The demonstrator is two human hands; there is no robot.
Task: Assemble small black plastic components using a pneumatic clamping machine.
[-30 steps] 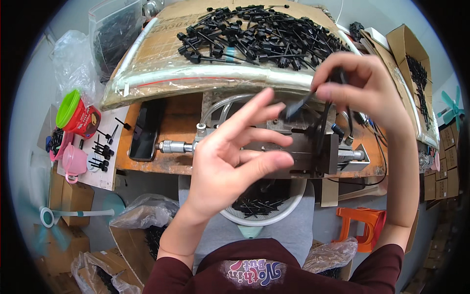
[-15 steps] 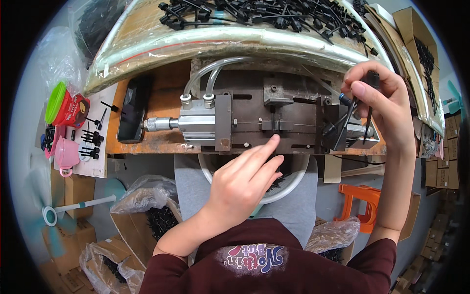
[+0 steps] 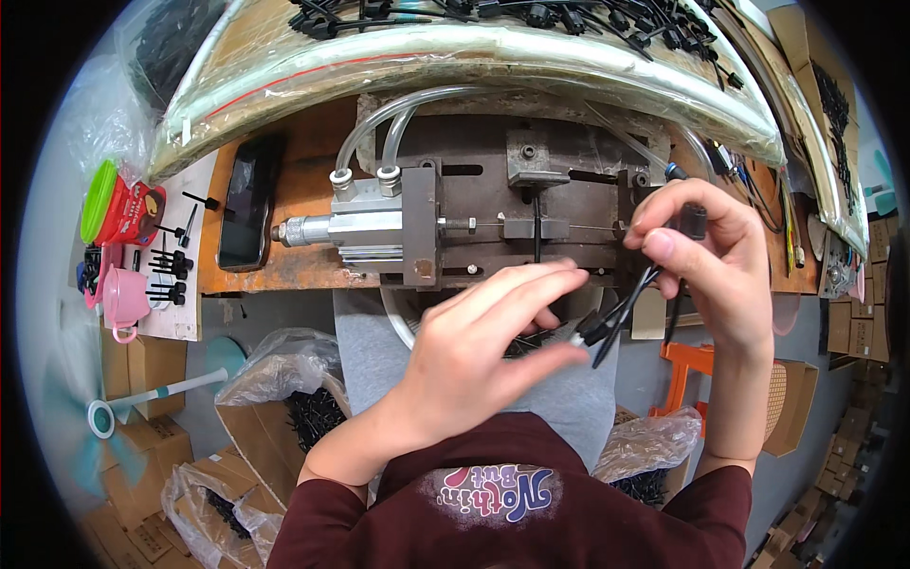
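- Head view: a bundle of black cables is gripped in the right hand — fingers closed round it, one black plug held up by the thumb.
- The cable ends are pinched between thumb and fingertips of the left hand, its other fingers spread.
- Both hands are held just in front of the metal press on the bench.
- A phone lies left of the press — well apart from the hands.

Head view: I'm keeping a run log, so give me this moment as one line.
left hand: fingers on cable ends | right hand: holds black cables | below: metal fixture with air cylinder
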